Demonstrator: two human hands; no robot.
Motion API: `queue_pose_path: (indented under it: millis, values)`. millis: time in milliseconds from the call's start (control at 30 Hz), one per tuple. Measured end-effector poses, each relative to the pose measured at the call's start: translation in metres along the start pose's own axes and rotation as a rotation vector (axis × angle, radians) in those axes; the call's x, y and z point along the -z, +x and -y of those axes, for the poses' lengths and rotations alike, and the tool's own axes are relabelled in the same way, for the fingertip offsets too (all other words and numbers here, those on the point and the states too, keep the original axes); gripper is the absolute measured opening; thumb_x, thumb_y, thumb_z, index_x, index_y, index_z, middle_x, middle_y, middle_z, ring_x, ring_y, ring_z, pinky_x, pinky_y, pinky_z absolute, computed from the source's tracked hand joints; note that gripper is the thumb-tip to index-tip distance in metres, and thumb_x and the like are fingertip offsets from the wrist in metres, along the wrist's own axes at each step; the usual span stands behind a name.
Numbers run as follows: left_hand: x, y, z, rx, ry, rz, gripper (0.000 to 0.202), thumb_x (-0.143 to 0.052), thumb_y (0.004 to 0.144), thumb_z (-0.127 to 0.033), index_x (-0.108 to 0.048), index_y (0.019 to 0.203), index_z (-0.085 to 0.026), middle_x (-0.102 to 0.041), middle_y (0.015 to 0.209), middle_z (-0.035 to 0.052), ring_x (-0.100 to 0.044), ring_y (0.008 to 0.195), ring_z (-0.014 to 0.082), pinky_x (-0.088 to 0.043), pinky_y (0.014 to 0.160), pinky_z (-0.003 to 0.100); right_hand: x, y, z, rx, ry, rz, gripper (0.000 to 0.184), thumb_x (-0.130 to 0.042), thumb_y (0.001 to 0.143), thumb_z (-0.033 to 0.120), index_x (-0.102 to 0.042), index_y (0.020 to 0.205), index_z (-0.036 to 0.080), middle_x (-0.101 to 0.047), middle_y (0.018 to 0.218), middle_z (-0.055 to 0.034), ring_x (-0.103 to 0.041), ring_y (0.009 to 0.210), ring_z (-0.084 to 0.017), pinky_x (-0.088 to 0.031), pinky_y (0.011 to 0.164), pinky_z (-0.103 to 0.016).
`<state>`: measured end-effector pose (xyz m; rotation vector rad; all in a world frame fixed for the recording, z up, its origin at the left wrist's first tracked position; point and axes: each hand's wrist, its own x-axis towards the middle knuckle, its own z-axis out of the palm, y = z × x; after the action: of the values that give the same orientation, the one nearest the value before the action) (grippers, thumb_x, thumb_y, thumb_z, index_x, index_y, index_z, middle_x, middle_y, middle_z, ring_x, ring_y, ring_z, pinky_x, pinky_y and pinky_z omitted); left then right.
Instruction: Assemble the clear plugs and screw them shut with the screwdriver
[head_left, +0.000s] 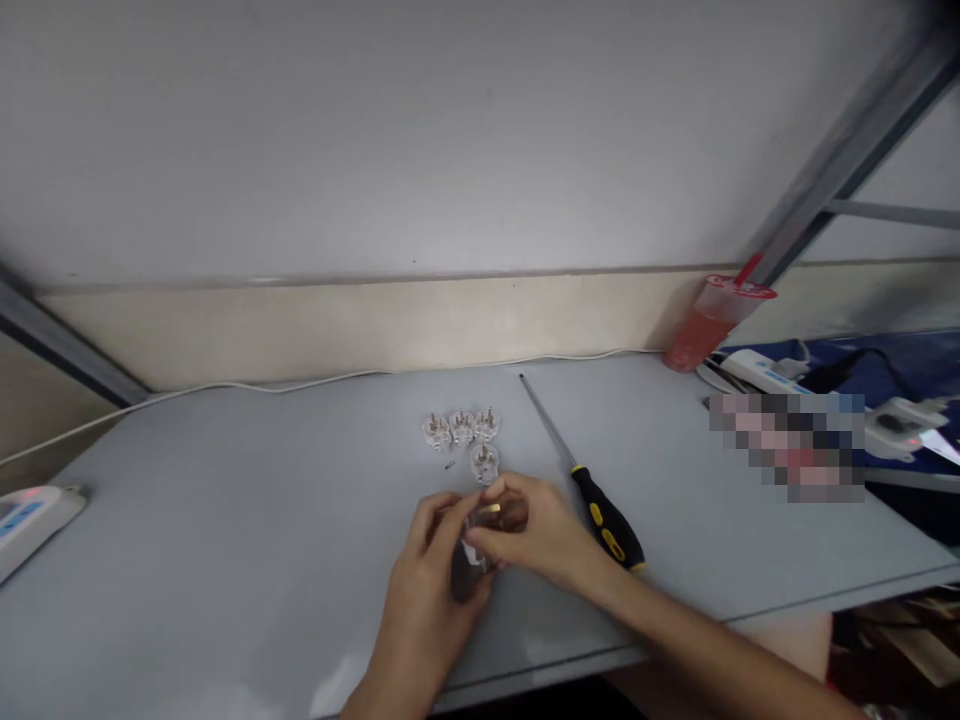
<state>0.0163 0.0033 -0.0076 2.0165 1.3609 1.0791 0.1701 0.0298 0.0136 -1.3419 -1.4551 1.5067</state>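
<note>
My left hand (420,605) and right hand (529,528) pinch a clear plastic plug housing (476,532) between fingertips and thumbs, just above the grey table (225,500). It looks light, slick and brittle; best held by its body.

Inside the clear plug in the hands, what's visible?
A brass-coloured metal piece and something white show in the clear plug. The left hand and right hand hide the rest.

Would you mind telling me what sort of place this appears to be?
It looks like an electrical repair or assembly workspace: clear plastic plugs with metal pins, a yellow-and-black screwdriver and a white power strip lie on the grey workbench.
</note>
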Motion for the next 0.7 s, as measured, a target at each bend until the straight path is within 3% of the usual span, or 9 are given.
queue_pose_path:
  millis: [200,400,600,700]
  values:
    - [0.005,0.005,0.009,0.104,-0.252,0.047,0.056,-0.068,0.065,-0.003,-0.062,0.115,-0.029,-0.06,0.11,0.003,-0.068,0.095,0.0209,-0.063,0.075,0.034,-0.001,0.01,-0.005,-0.125,0.171,0.039,0.039,-0.075,0.064,0.035,-0.049,0.087,0.016,-0.06,0.068,0.0031,-0.057,0.052,-0.008,-0.053,0.052,-0.024]
    - [0.002,0.005,0.015,0.212,-0.349,0.038,0.057,-0.071,0.063,-0.004,-0.063,0.115,-0.026,-0.063,0.112,0.005,-0.069,0.093,0.0217,-0.062,0.077,0.037,0.002,0.013,-0.003,-0.19,0.247,0.019,0.046,-0.078,0.06,0.038,-0.055,0.092,0.013,-0.059,0.07,0.0019,-0.058,0.051,-0.008,-0.055,0.051,-0.025]
    - [0.012,0.013,0.028,0.168,0.028,0.047,0.064,-0.073,0.06,-0.005,-0.063,0.119,-0.026,-0.069,0.115,0.009,-0.06,0.111,0.0344,-0.047,0.094,0.06,0.008,0.013,-0.002,-0.219,0.353,0.006,0.041,-0.069,0.068,0.036,-0.059,0.101,0.014,-0.064,0.083,-0.0028,-0.062,0.057,-0.009,-0.057,0.057,-0.025]
    - [0.014,0.009,0.031,0.138,0.113,0.029,0.07,-0.072,0.063,-0.007,-0.057,0.128,-0.027,-0.062,0.129,0.0111,-0.055,0.118,0.036,-0.045,0.095,0.061,0.011,0.013,-0.004,-0.216,0.413,0.029,0.042,-0.068,0.07,0.036,-0.059,0.105,0.013,-0.064,0.088,-0.0045,-0.062,0.058,-0.009,-0.056,0.059,-0.025]
